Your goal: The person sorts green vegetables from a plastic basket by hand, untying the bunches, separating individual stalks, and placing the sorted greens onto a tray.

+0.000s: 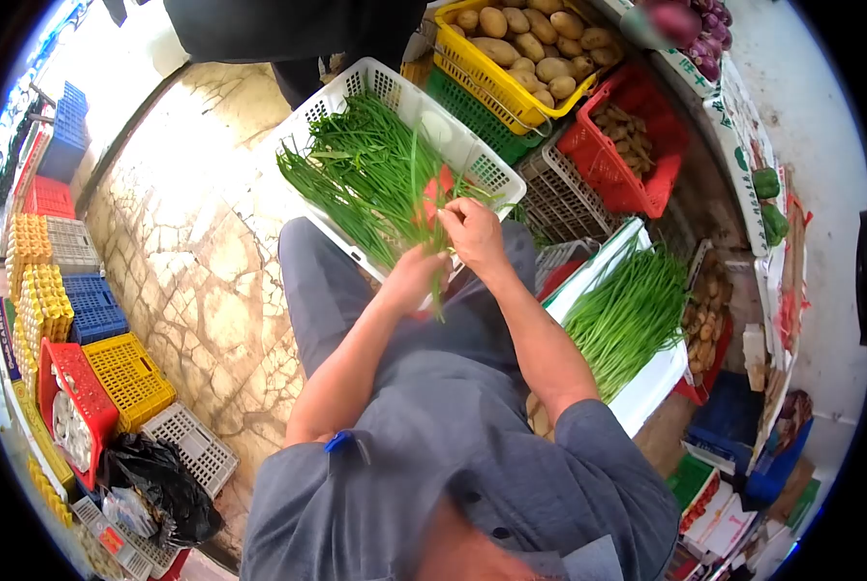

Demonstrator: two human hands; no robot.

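A white plastic basket (496, 174) rests across my knees, heaped with long green garlic chives (356, 165). My left hand (416, 275) is closed round a small bunch of chives, their ends sticking out below the fist. Just to the right and above it, my right hand (474, 232) pinches at stalks of the same bunch; its fingertips are slightly blurred. Something red (436, 194) shows among the stalks beside the right fingertips, too blurred to name. To the right of my thigh, a second pile of chives (632, 315) lies in a white container (651, 399).
Beyond the basket stand a yellow crate (482, 82) of potatoes and a red crate (666, 145) of ginger-like roots. A dark-clothed person (298, 34) is at the top. Stacked crates (128, 378) and a black plastic bag (167, 494) line the left side of the tiled floor (201, 252).
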